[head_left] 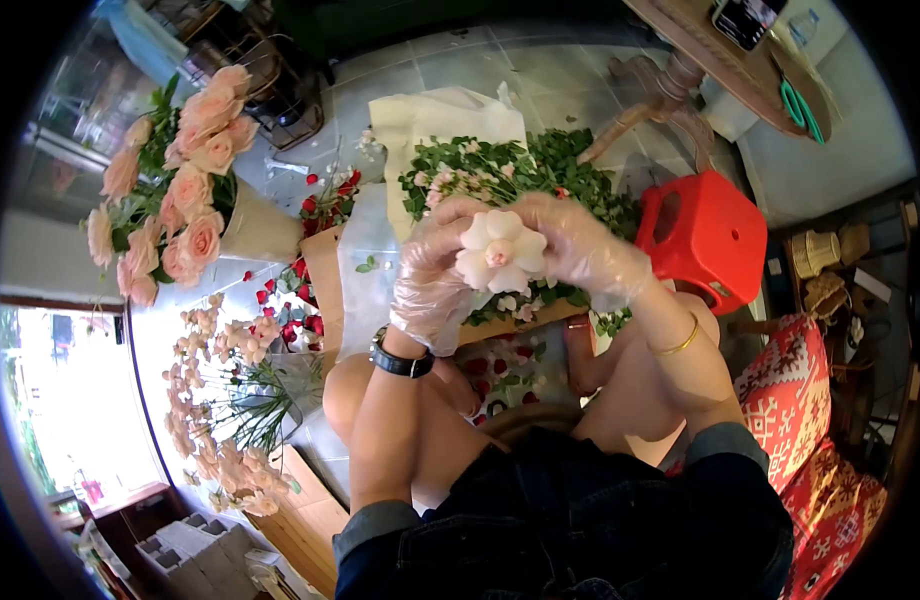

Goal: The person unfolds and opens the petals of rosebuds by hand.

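Both my hands wear clear plastic gloves and meet around one pale cream-pink rose (520, 250), its outer petals spread flat around a small pink centre. My left hand (432, 258) grips it from the left side, fingers curled behind the petals. From the right, my right hand (590, 248) has its fingers closed at the petals' edge. The stem is hidden beneath the bloom. Below the hands lies a heap of leafy green stems (570, 165) with small pale pink roses (460, 185), partly on cream wrapping paper (395, 120).
A white bucket (260, 225) of large pink roses (192, 190) stands at left, with more peach roses (242, 470) below it. Red petals (305, 325) litter the tiled floor. A red stool (715, 240) is at right, under a wooden table (670, 35) holding green-handled scissors (800, 108).
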Action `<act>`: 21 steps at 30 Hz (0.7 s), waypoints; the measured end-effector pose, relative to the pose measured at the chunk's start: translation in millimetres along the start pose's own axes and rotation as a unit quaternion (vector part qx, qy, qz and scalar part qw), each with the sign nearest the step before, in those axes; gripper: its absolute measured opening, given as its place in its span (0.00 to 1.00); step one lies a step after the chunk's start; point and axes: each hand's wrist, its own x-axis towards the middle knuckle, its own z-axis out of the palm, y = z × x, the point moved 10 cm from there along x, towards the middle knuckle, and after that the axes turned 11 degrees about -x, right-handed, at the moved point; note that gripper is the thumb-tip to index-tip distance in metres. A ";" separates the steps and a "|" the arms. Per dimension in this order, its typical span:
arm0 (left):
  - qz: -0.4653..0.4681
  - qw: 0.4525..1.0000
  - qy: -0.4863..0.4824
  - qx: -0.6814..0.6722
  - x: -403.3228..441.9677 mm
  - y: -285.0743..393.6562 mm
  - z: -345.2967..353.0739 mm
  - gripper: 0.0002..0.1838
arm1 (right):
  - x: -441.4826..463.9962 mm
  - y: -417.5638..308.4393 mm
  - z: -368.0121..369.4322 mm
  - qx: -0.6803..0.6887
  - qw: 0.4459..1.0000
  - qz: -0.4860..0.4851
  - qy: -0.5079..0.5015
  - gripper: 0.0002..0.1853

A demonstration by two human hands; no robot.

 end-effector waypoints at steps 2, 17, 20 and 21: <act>0.026 0.999 0.023 0.003 1.7 0.6 -6.6 0.14 | 0.2 -23.5 3.9 0.047 0.992 -0.102 0.051 0.19; 0.185 0.886 0.239 0.351 -17.6 73.3 -52.8 0.08 | 37.5 -151.7 -163.5 -0.168 0.885 -0.097 0.423 0.11; 0.116 0.872 0.171 0.443 -12.3 53.0 -43.1 0.07 | 67.4 -248.2 -168.8 -0.051 0.856 -0.011 0.514 0.14; 0.091 0.882 0.138 0.442 -8.7 41.6 -38.2 0.07 | 78.8 -262.2 -153.8 0.016 0.869 -0.068 0.489 0.15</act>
